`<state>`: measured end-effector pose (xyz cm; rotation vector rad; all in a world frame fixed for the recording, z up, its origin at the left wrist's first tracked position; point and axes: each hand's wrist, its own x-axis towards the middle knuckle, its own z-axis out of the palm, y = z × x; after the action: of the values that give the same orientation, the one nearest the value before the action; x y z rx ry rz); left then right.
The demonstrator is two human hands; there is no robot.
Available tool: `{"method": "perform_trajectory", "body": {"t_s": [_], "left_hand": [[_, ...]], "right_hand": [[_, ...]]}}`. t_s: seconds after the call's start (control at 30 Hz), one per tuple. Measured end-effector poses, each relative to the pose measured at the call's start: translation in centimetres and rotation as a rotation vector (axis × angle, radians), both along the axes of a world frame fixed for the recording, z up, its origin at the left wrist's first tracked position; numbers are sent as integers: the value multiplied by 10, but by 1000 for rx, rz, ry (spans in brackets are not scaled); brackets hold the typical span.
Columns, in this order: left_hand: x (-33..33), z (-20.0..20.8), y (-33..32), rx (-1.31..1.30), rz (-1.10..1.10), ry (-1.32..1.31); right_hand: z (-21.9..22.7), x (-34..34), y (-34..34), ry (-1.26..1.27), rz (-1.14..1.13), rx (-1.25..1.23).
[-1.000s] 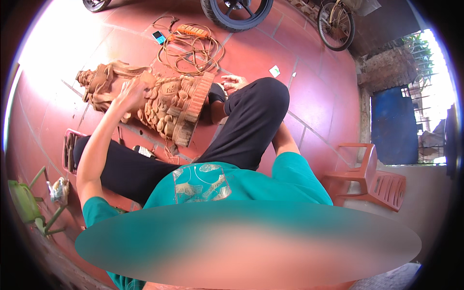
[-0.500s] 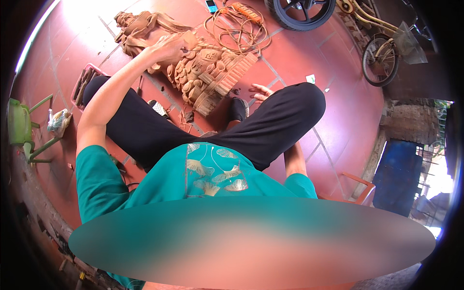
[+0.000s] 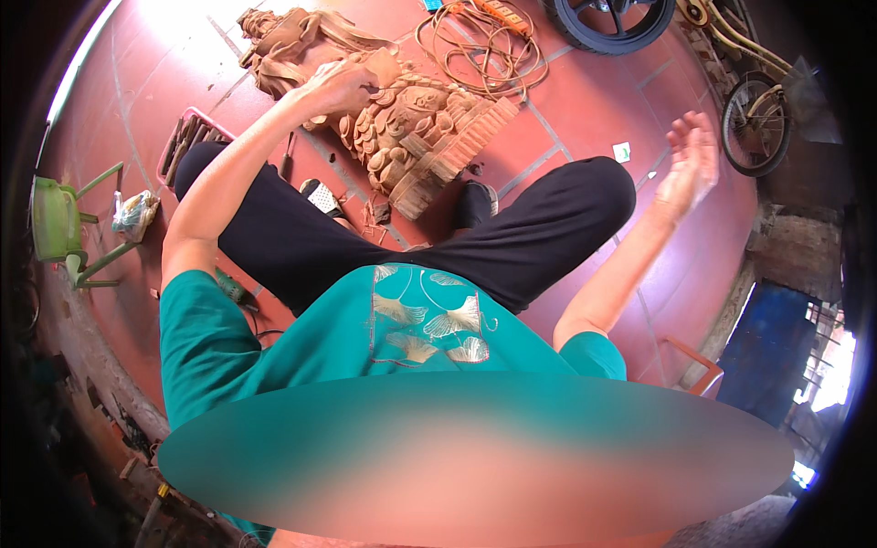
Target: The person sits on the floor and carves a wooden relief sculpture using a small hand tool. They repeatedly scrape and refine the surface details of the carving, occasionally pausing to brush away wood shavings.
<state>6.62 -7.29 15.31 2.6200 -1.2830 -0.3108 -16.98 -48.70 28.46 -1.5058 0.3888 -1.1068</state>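
A brown carved wooden statue (image 3: 429,123) lies on the floor in front of me, beyond my feet. Its narrower, drapery-like end points to the upper left and its stepped base to the right. My left hand (image 3: 340,89) rests at the statue's middle, fingers curled. A small dark bit shows by the fingertips, and I cannot make out what the hand holds. Out to the right, past my knee, my right hand (image 3: 692,164) is raised in the air with its fingers apart and nothing in it.
A pink tray of carving tools (image 3: 190,142) stands by my left knee, with a green stool (image 3: 59,219) and a plastic bag (image 3: 135,215) farther left. Beyond the statue are a coiled orange cable (image 3: 475,55) and a motorcycle wheel (image 3: 612,20). A bicycle wheel (image 3: 755,125) stands far right.
My right hand has swung from beside my right knee out to the right and up. The left hand stays at the statue. The whole view has shifted slightly.
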Motion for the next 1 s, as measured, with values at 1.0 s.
{"method": "perform_trajectory", "body": {"t_s": [1.0], "left_hand": [[-10, -52, 18, -227, -136, -178]], "right_hand": [[-262, 158, 86, 533, 215, 364]]}}
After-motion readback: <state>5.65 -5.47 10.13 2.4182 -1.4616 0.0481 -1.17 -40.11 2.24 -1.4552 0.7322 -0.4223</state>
